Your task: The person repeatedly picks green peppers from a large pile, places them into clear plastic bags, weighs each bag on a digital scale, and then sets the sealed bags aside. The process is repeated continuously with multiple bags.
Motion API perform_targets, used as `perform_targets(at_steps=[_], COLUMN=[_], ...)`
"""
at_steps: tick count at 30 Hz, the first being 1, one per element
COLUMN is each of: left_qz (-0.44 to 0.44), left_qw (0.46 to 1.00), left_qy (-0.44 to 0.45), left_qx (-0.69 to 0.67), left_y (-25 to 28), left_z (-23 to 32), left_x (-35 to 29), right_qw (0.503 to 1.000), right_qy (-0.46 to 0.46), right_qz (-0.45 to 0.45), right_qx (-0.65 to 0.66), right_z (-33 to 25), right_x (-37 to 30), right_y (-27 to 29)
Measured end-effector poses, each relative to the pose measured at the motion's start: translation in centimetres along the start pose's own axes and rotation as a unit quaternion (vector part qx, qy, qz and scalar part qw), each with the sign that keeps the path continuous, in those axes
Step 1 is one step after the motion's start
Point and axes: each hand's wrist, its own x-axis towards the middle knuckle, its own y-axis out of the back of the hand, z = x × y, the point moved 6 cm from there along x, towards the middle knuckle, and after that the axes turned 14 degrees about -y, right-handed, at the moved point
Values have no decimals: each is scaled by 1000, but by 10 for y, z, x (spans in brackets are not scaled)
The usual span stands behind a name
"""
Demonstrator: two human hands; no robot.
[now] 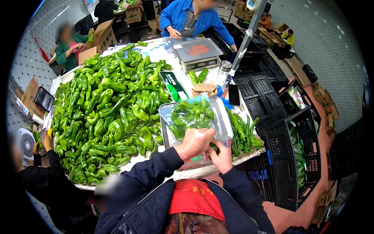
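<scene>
A clear plastic bag of green peppers (191, 116) lies on the metal tray of a scale (163, 117) at the table's near edge. My left hand (194, 142) is closed in a fist at the near end of the bag, gripping its gathered plastic. Right beside it, my right hand (221, 156) is closed with fingers and thumb pinching at the same end. My hands partly hide the bag's mouth and the scale's front. To the left spreads a large heap of loose green peppers (105, 113); a smaller pile of peppers (242, 134) sits right of the tray.
Beyond the tray are a green-and-black packet (174, 86), a phone (233, 94), a glass jar (224, 68) and a second scale (196, 50). Black crates (280, 156) stand at the right. Co-workers (193, 19) stand across the table and at the left.
</scene>
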Motion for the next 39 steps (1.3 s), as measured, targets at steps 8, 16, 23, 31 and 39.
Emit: perform_targets(at_steps=[8,16,23,31,39], left_qz=[32,18,-2,-24,-16], left_qw=[999,999,999,997,994], left_qy=[-20,-14,-35,-61,-65], left_qx=[-11,30,23,45,86], left_y=[22,5,4,2,10], left_z=[3,0,4,11,16], left_x=[0,-11,-7,-6,-12], right_qw=[948,982,957,950,947], right_qy=[196,144,203,184,274], right_qz=[80,52,9,-12,31], right_qx=[-236,-108,-207,-254,-164], right_z=[-31,-17,7,17,-18], right_x=[14,4,19,41,54], right_y=[-12,4,-29,-48,-72])
